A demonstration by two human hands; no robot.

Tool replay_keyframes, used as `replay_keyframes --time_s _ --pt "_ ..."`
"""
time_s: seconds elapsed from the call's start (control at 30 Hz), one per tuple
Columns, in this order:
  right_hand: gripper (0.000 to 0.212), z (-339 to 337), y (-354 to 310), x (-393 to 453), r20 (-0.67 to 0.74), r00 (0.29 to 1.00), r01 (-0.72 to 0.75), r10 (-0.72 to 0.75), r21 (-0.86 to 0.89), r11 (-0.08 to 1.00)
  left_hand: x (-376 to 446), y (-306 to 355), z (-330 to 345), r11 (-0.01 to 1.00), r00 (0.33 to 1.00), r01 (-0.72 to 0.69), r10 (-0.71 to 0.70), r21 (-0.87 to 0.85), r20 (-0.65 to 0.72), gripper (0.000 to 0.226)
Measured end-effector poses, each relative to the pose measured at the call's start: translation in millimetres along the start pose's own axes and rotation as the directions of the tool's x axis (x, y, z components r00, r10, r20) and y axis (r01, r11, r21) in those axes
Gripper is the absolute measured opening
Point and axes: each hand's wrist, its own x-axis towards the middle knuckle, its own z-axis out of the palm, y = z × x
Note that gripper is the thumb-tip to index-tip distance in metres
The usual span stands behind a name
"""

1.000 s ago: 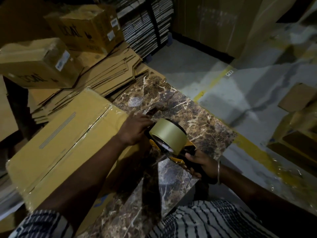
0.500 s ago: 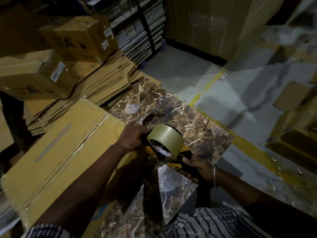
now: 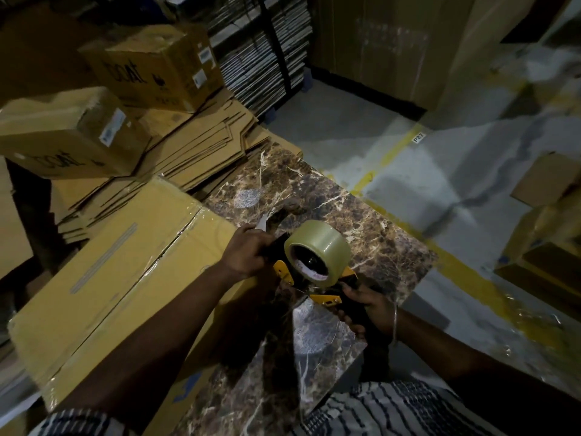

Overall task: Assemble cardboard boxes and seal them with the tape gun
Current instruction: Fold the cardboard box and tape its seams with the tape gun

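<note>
A yellow and black tape gun [image 3: 317, 278] with a roll of clear tape [image 3: 319, 247] hovers over the brown marbled table [image 3: 371, 228]. My right hand [image 3: 361, 309] grips its black handle. My left hand [image 3: 248, 250] holds the gun's front end, fingers curled round the black part beside the roll; a pale tape strip sticks up beyond the fingers. To the left lies a closed cardboard box [image 3: 110, 269], its centre seam covered with clear tape.
Flat cardboard sheets [image 3: 201, 143] are piled behind the table, with two printed boxes [image 3: 63, 136] [image 3: 157, 64] on top. Shelves of stacked sheets [image 3: 261, 48] stand at the back. The grey floor with yellow lines [image 3: 390, 152] lies right; more cardboard [image 3: 547, 184] sits far right.
The view has shifted slightly. Both hands have stayed on the tape gun, which sits a little further left over the table.
</note>
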Motion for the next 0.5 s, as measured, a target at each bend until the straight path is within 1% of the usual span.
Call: replay_keyframes --time_s 0.07,0.17,0.23,0.3,0.37,0.43,0.5 --pt "0.094 -5.7 -1.6 2.7 0.008 1.0 -0.02 0.02 0.003 1.0 -0.5 2.9 0.0 1.0 1.0 0.012 -0.012 0.001 -0.016 0.039" --pt "0.095 -12.7 -3.6 5.6 0.001 1.0 -0.003 0.003 -0.012 1.0 -1.5 5.0 0.0 1.0 1.0 0.009 -0.009 0.022 -0.01 0.039" --pt "0.103 -14.3 -5.1 5.2 -0.015 1.0 -0.012 0.011 -0.028 1.0 -2.6 5.8 -0.6 1.0 1.0 0.005 -0.005 0.029 0.002 0.035" --pt "0.101 -17.7 -7.5 3.9 -0.029 0.999 0.02 -0.02 -0.015 1.0 -3.7 6.8 -1.1 1.0 1.0 0.001 -0.001 0.007 -0.004 0.023" --pt "0.097 -24.6 -9.0 1.4 -0.076 0.997 0.03 -0.031 -0.02 0.999 -4.9 8.3 -1.6 1.0 0.999 -0.023 0.022 -0.019 -0.031 0.016" --pt "0.101 -35.8 -8.7 -1.8 -0.122 0.99 0.057 -0.064 -0.06 0.997 -4.7 9.2 -1.3 0.999 0.998 -0.037 0.035 -0.032 -0.057 0.018" --pt "0.095 -46.3 -7.1 -4.8 -0.207 0.972 0.086 -0.11 -0.119 0.989 -4.2 10.1 -0.6 0.997 0.996 -0.025 0.018 -0.07 -0.087 0.022"
